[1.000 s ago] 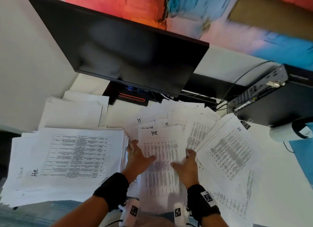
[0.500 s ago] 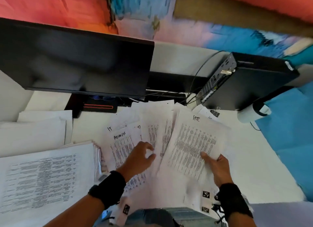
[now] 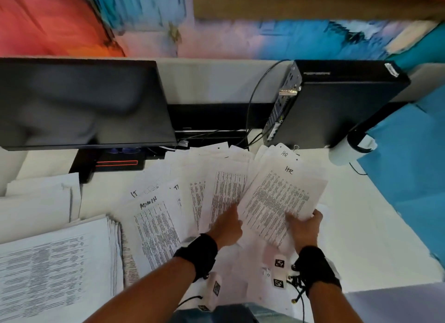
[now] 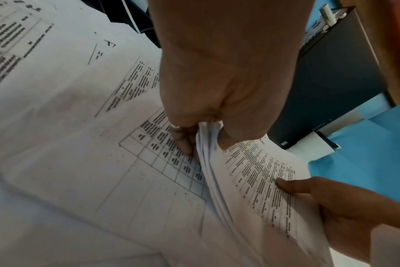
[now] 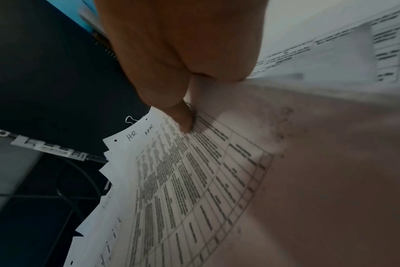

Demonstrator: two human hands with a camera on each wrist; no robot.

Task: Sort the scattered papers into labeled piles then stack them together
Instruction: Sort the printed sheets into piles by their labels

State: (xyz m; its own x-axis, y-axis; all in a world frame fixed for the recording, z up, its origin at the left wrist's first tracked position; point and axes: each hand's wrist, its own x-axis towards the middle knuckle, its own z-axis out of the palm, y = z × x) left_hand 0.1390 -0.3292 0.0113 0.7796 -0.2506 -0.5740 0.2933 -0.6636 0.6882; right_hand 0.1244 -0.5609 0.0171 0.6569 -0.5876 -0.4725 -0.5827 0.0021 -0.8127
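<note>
Printed papers lie fanned over the white desk [image 3: 349,238], hand-marked IT [image 3: 134,193], ADMIN [image 3: 156,226] and HR. An HR sheaf [image 3: 281,197] of several sheets is lifted off the spread at the right. My left hand [image 3: 234,216] pinches its left edge; the left wrist view shows the left hand [image 4: 203,130] with its fingers curled round the sheaf's edge [image 4: 209,162]. My right hand [image 3: 301,218] holds the lower right corner, its thumb pressed on the printed table in the right wrist view [image 5: 183,119]. Another HR sheet [image 5: 131,137] lies behind.
A tall sorted pile [image 3: 55,269] fills the left front, with a second pile [image 3: 38,197] behind it. The black monitor [image 3: 84,106] and a black computer box [image 3: 337,103] with cables stand at the back. A white roll [image 3: 346,151] and blue cloth [image 3: 409,178] lie right.
My left hand left the ADMIN sheet and moved right to pinch the HR sheaf's left edge. My right hand keeps its hold on the sheaf. The head view has swung right.
</note>
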